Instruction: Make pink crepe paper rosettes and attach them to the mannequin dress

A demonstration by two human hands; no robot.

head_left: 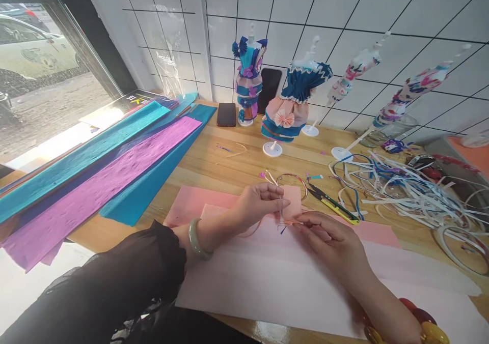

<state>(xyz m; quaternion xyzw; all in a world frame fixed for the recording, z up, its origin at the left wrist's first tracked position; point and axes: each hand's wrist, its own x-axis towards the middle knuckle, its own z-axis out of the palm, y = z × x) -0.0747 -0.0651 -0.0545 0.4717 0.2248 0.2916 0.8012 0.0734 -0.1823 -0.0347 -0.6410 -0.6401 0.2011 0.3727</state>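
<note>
My left hand (254, 209) pinches the left edge of a small pale pink piece of paper (292, 199), which stands up between my hands. Just below it, my right hand (334, 239) closes thumb and fingers on one end of a small pleated strip of paper (288, 223) with dark bits at its left end. The strip and the lower edge of the pink piece meet or overlap; I cannot tell whether they are joined. Under both hands lie large pale pink paper sheets (267, 278). A yellow and black cutter (334, 206) rests beyond my right hand.
Rolls of purple paper (114, 181) and teal paper (87, 150) lie at the left. Behind stand mannequins in paper dresses (286, 105), (250, 82), near a phone (226, 114). Tangled paper strips (401, 191) cover the right side, and a wire coil (298, 178) lies ahead.
</note>
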